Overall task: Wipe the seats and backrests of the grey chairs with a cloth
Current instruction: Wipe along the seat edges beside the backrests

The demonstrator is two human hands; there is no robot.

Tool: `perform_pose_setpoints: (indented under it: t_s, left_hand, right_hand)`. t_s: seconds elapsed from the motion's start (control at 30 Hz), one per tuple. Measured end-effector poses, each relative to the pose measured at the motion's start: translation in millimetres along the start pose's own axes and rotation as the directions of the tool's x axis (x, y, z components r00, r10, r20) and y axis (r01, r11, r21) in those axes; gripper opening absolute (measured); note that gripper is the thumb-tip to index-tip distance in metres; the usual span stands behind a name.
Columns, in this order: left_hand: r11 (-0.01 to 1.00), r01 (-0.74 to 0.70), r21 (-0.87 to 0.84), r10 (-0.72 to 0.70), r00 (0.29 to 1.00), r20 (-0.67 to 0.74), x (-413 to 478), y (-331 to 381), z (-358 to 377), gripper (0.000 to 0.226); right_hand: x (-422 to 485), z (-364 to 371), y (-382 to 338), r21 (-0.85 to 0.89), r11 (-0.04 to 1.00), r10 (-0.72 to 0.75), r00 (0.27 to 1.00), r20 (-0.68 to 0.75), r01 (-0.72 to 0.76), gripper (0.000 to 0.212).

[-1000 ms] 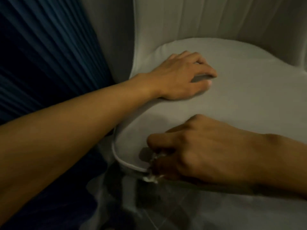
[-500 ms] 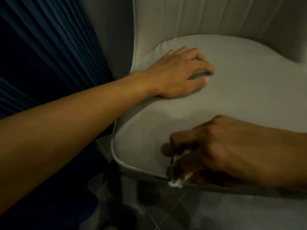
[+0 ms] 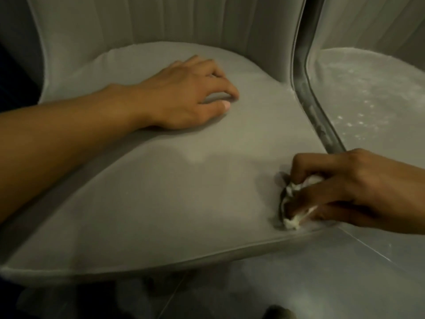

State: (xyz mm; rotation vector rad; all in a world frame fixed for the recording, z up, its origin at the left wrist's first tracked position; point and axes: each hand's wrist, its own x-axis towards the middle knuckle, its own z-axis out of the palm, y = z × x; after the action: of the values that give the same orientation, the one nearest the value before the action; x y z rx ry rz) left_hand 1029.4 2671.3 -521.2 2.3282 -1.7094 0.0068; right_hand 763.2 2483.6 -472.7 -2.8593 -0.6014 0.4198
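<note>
A grey chair fills the view, its padded seat (image 3: pixel 174 199) broad and smooth and its ribbed backrest (image 3: pixel 161 21) curving behind. My left hand (image 3: pixel 186 97) rests palm down on the rear of the seat, fingers bent, holding nothing. My right hand (image 3: pixel 349 192) presses a crumpled white cloth (image 3: pixel 293 221) onto the seat's front right corner, fingers curled around it. Most of the cloth is hidden under my fingers.
A second grey chair (image 3: pixel 372 93) stands close on the right, its seat speckled with pale dust, with a narrow gap (image 3: pixel 308 97) between the two. Pale tiled floor (image 3: pixel 299 284) shows below the seat's front edge. A dark object (image 3: pixel 279 313) sits at the bottom edge.
My right hand has slid the cloth along the seat's front edge from the left corner to the right corner. The view has swung right, showing the second chair; the blue curtain is gone.
</note>
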Motion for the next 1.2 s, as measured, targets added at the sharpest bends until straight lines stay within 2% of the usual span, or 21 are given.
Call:
perform_pose_setpoints:
  t_s: [0.03,0.13,0.33,0.4,0.5,0.6,0.77,0.83,0.93,1.0,1.07,1.2]
  left_hand:
    - [1.0,0.003,0.0,-0.003,1.0,0.001,3,1,4,0.056]
    - [0.999,0.03,-0.015,-0.03,1.0,-0.01,13,3,11,0.057]
    - [0.999,0.039,-0.038,-0.04,0.998,-0.044,23,3,16,0.055]
    - [0.998,0.043,-0.046,-0.046,0.997,-0.06,23,3,19,0.052]
    - [0.998,0.037,-0.055,-0.041,0.997,-0.072,20,3,21,0.051]
    - [0.997,0.042,-0.061,-0.046,0.997,-0.065,18,4,21,0.055]
    - [0.995,0.047,-0.082,-0.055,0.994,-0.098,14,5,21,0.054]
    - [0.997,0.046,-0.064,-0.053,0.993,-0.105,16,7,21,0.053]
    - [0.997,0.053,-0.048,-0.059,0.99,-0.126,18,8,21,0.048]
    - [0.996,0.067,-0.062,-0.076,0.984,-0.162,16,6,22,0.044]
    - [0.994,0.08,-0.071,-0.092,0.978,-0.187,13,3,23,0.044]
    - [0.994,0.088,-0.071,-0.099,0.981,-0.169,12,5,22,0.045]
  right_hand:
    - [0,-3,4,0.016,1.0,0.019,1.0,-0.017,-0.019,0.041]
    - [-3,-3,29,0.055,0.998,0.003,0.983,-0.186,0.008,0.026]
    - [48,-12,69,-0.041,0.986,0.136,0.911,-0.39,-0.164,0.032]
    - [72,-20,83,-0.063,0.967,0.196,0.876,-0.44,-0.248,0.03]
    - [107,-30,102,-0.064,0.887,0.358,0.768,-0.531,-0.458,0.026]
    - [134,-34,110,-0.119,0.769,0.48,0.69,-0.542,-0.628,0.028]
    - [108,-26,84,-0.013,0.801,0.505,0.689,-0.52,-0.598,0.033]
    - [91,-18,57,-0.022,0.837,0.464,0.731,-0.5,-0.546,0.033]
    - [82,-8,15,-0.025,0.905,0.379,0.833,-0.403,-0.424,0.035]
    - [83,-5,13,-0.035,0.915,0.357,0.849,-0.39,-0.401,0.035]
    - [85,-7,28,-0.059,0.881,0.4,0.805,-0.438,-0.47,0.036]
    - [101,-16,81,-0.052,0.743,0.541,0.644,-0.54,-0.668,0.034]
